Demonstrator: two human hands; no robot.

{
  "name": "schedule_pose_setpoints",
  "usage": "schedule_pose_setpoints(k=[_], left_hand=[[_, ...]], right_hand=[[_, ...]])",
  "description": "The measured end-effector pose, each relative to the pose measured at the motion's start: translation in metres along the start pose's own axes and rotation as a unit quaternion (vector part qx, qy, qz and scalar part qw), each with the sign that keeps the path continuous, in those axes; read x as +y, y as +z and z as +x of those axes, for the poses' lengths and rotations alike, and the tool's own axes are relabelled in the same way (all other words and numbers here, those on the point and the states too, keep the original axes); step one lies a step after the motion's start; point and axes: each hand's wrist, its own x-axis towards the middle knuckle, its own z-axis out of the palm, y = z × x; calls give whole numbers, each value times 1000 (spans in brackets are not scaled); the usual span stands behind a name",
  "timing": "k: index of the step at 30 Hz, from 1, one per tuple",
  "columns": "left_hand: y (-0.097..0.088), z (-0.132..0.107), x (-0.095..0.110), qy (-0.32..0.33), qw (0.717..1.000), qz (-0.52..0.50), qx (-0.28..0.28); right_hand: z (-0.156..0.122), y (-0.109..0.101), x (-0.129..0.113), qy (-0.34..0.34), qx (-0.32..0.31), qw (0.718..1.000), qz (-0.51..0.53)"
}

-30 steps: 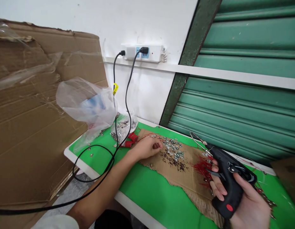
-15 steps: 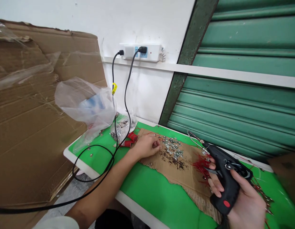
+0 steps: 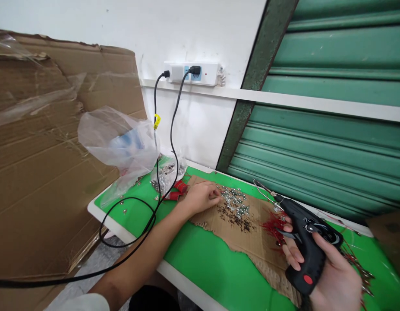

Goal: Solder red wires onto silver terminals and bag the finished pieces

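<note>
My right hand (image 3: 338, 276) is wrapped around the handle of a black soldering gun (image 3: 308, 255) with a red dot at its base. Its thin metal tip and curved feed tube point up and left, above the board. My left hand (image 3: 200, 198) rests at the left of a flat cardboard sheet (image 3: 238, 242), thumb and fingers pinched together; anything between them is too small to make out. Just right of those fingers lie small silvery metal parts (image 3: 235, 201), with dark burn-like specks below them. Thin red wires (image 3: 272, 224) are heaped beside the soldering gun.
A green-topped table (image 3: 212, 263) carries it all. Red wire bundles (image 3: 172, 195), a clear bag of metal parts (image 3: 169, 172) and a larger plastic bag (image 3: 118, 138) are at left. A black cable (image 3: 135, 246) loops over the edge. Large cardboard (image 3: 57, 172) stands left; a green shutter (image 3: 332, 147) is behind.
The fingers of my left hand have shifted slightly toward the metal parts, and thumb and fingertips look closer together. My right hand holds the soldering gun almost still. The view has tilted slightly.
</note>
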Motion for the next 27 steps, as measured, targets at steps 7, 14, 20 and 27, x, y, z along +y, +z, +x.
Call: schedule_pose_setpoints(k=[7,14,20,27], left_hand=[[2,-2,-3,35,999,12,-26],[-1,-1,0,3,1000,29,5],[-21,-10,-6,-83,993,82,-2],[-23,-8,-7,-126,984,107,-64]], right_hand=[[2,-1,2,2,1,1000,-9],[-3,4,-1,3,-7,1000,-22],[-1,2,-2,-4,-8,1000,-23],[0,1,-3,11,-26,999,-47]])
